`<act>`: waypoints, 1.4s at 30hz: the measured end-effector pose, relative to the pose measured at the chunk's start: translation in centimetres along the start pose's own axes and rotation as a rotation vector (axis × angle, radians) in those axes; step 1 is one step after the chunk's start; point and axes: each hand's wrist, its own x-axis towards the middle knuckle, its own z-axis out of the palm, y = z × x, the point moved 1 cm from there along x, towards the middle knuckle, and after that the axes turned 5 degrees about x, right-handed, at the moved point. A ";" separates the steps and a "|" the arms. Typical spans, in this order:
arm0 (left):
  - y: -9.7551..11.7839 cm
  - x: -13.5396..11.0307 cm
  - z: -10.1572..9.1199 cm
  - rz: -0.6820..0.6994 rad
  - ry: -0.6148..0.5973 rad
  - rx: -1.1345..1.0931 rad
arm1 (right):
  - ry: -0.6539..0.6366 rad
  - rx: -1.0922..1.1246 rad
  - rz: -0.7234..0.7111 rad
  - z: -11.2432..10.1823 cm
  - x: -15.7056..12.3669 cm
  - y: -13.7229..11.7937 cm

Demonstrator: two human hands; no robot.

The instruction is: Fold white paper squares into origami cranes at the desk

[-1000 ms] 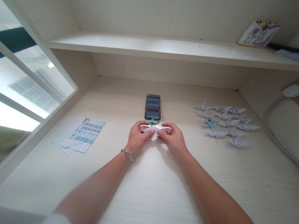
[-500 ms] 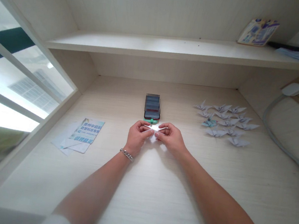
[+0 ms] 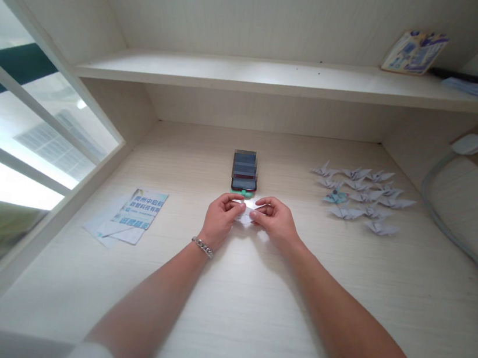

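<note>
A small piece of white folded paper (image 3: 245, 215) is pinched between my two hands at the middle of the desk. My left hand (image 3: 221, 216), with a chain bracelet at the wrist, grips its left side between thumb and fingers. The right side is held the same way by my right hand (image 3: 276, 222). Fingers cover much of the paper, so its full shape is hidden. Just beyond my fingertips lies a phone (image 3: 245, 171) with a green piece at its near end. Several folded white paper cranes (image 3: 369, 195) stand to the right, with a blue one (image 3: 335, 197) among them.
Printed cards and paper sheets (image 3: 139, 216) lie on the left of the desk. A shelf (image 3: 252, 75) crosses above the back, holding a small packet (image 3: 415, 52) at right. A grey cable (image 3: 448, 227) runs down the right side from a plug (image 3: 471, 144).
My hands stay in place while my thumbs shift slightly on the paper, which now shows more of its flat face between them.
</note>
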 end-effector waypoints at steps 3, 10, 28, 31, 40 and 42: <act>0.2 -0.1 0.0 -0.045 -0.033 0.038 | 0.033 0.008 -0.024 -0.2 0.2 0.1; 0.6 -0.4 0.1 -0.090 -0.058 0.131 | 0.074 0.017 -0.049 -0.4 0.3 0.3; 0.1 -0.1 -0.1 -0.061 -0.091 0.052 | 0.096 -0.020 -0.093 -0.5 0.3 -0.3; 0.0 -0.1 -0.3 -0.039 -0.052 0.037 | 0.084 -0.012 -0.069 -0.5 0.3 -0.3; 0.2 -0.2 -0.2 -0.021 -0.052 0.056 | 0.054 -0.001 0.006 -0.9 0.5 -0.2; 0.3 -0.3 -0.1 -0.027 -0.044 0.051 | 0.039 -0.037 -0.001 -0.8 0.4 -0.4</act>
